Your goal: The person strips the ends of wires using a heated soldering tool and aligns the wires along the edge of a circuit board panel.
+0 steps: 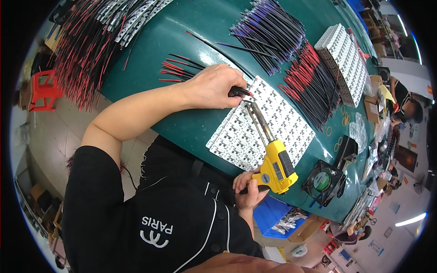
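My left hand (214, 86) is closed around a bunch of black and red wires (175, 69). Their short ends stick out past my fingertips, over the upper left edge of a white panel (291, 123) covered with rows of small metal-marked pads. In my right hand (248, 189), fingers wrapped round the handle, is a yellow soldering gun (277, 168). Its long metal tip reaches up across the panel and ends close to the wire ends by my left hand; whether they touch I cannot tell. One loose black wire (218, 49) lies beyond my left hand.
Bundles of black and red wires (314, 86) and purple-tipped wires (268, 34) lie on the green table (191, 132). Stacked white panels (343, 63) stand at the far right. A small fan (323, 182) sits near the right edge, above a blue bin (271, 214). People work further right.
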Demonstrator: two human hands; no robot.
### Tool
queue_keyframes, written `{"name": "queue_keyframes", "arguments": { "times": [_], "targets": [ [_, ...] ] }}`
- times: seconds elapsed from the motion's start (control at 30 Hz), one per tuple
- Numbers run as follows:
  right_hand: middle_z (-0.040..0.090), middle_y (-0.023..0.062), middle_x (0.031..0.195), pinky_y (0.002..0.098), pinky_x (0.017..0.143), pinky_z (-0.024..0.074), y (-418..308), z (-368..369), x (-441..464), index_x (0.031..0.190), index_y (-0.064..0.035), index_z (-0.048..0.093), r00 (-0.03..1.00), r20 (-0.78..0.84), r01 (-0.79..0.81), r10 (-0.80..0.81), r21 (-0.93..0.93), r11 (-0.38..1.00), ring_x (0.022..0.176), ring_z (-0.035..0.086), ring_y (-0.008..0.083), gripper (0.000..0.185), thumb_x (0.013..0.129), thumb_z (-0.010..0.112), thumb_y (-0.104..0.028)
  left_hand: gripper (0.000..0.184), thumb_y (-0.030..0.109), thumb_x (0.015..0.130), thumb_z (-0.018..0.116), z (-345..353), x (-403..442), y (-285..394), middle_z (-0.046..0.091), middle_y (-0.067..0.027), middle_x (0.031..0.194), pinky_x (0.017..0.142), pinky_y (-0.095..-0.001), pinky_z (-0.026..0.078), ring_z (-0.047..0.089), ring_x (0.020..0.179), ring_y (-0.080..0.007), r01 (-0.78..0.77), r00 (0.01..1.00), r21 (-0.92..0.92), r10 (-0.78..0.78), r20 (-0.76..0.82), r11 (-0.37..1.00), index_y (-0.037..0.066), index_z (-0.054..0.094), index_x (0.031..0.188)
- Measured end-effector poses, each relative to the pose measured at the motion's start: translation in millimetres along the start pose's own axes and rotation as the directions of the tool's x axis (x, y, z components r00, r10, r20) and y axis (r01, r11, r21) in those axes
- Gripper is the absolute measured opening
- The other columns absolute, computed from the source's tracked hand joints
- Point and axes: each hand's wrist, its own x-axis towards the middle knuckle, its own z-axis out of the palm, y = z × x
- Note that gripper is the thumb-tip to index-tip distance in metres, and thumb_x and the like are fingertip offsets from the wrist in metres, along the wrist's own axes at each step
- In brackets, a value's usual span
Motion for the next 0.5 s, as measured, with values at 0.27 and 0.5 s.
{"name": "queue_keyframes", "arguments": {
  "times": [0.27, 0.5],
  "targets": [
    [0.041, 0.0047, 0.052, 0.0261, 0.038, 0.0349, -6, 2, 2, 0.119, 0.0078, 0.035, 1.000, -0.011, -0.003, 0.003, -0.005, 1.000, 0.038, 0.037, 0.0124, 0.049, 0.086, 0.055, -0.023, 0.016, 0.010, 0.071, 0.068, -1, 0, 0, 0.060, -0.0125, 0.073, 0.060, -0.0349, 0.047, 0.061, 0.066, -0.0282, -0.003, 1.000, 0.012, 0.002, 0.011, 1.000, -0.003, 0.065, 0.080],
    [0.040, 0.0035, 0.051, 0.0260, 0.036, 0.0340, -14, 1, 1, 0.124, 0.0092, 0.032, 0.998, -0.035, 0.047, -0.047, 0.002, 0.999, 0.036, 0.037, 0.0119, 0.057, 0.085, 0.057, -0.025, 0.017, 0.010, 0.071, 0.069, 0, 1, -1, 0.061, -0.0126, 0.075, 0.061, -0.0356, 0.047, 0.061, 0.068, -0.0288, -0.020, 1.000, 0.011, 0.020, 0.009, 1.000, -0.003, 0.065, 0.082]
  ]
}}
